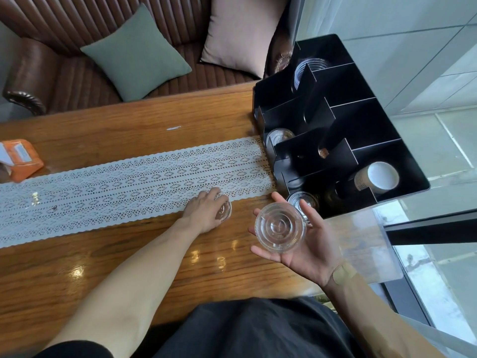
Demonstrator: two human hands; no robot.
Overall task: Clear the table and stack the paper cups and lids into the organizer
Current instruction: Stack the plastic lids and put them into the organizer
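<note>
A long wooden table fills the room's near side, backed by a brown leather bench with a green cushion and a pale pink one. A white lace runner lies along the tabletop. At the table's right end sits the black organizer, its compartments holding a paper cup lying on its side near the front and clear lids in several slots. The person's left hand is pressed down at the runner's near edge, fingers curled over a small clear lid on the table. The right hand is turned palm up just beside the organizer, fingers spread, cradling a larger clear lid. An orange packet rests at the far left.
</note>
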